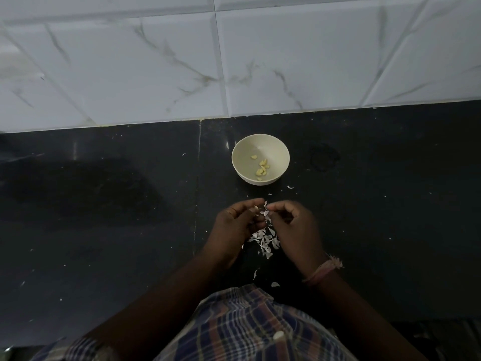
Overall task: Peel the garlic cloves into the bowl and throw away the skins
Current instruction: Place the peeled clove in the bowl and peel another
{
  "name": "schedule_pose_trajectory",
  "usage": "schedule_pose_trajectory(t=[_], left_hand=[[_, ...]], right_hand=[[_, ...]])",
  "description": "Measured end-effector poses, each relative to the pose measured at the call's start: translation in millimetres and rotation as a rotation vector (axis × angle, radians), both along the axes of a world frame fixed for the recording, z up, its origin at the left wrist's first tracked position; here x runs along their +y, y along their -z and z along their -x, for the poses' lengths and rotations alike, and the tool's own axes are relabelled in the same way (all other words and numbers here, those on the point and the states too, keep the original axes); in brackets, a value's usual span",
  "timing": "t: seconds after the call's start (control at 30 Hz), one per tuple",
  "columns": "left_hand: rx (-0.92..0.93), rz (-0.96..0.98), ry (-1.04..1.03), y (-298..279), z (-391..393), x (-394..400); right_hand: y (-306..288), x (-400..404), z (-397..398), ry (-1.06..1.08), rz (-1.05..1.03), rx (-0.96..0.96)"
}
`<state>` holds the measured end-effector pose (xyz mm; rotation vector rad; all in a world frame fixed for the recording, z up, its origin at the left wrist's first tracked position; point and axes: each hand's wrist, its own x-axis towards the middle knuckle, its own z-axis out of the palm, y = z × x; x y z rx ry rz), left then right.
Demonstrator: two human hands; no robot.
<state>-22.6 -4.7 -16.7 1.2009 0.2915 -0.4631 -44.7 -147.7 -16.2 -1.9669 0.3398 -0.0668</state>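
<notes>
1. Head view: the left hand (238, 220) and right hand (291, 225) meet over the near middle of the dark desk (104, 204), each grip pinching a bit of skin (265, 208).
2. Loose skins (264, 242) lie beneath them.
3. The bowl (260, 142), just beyond, holds peeled cloves (262, 168).

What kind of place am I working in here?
Most likely a home kitchen: a dark stone counter backed by white marble-look wall tiles, with a bowl of peeled garlic cloves on it.
</notes>
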Motion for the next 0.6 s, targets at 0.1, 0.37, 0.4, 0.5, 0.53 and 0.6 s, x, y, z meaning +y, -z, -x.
schedule_pose_trajectory(t=[0.1, 0.37, 0.4, 0.5, 0.53, 0.6], left_hand=[[-0.079, -0.116, -0.023, -1.9, 1.1, -2.7], [-0.213, -0.266, -0.033, -13.5, 3.0, 0.2], [-0.229, -0.287, -0.031, -15.1, 3.5, 0.5], [-0.317, -0.434, 0.043, -14.6, 1.1, 3.4], [-0.342, -0.480, 0.075, -13.2, 0.3, 4.7], [-0.350, -0.510, 0.101, -13.5, 0.1, 4.8]], right_hand=[[-5.6, 1.1, -0.7, -0.020, -0.030, -0.020], [-13.9, 1.9, -2.7, 0.003, -0.120, -0.011], [-13.6, 1.7, -2.6, 0.005, -0.129, -0.002], [-13.8, 0.2, -3.4, -0.010, -0.132, 0.046], [-14.5, -0.4, -3.6, -0.017, -0.135, 0.062], [-16.9, -1.1, -3.9, -0.028, -0.140, 0.072]])
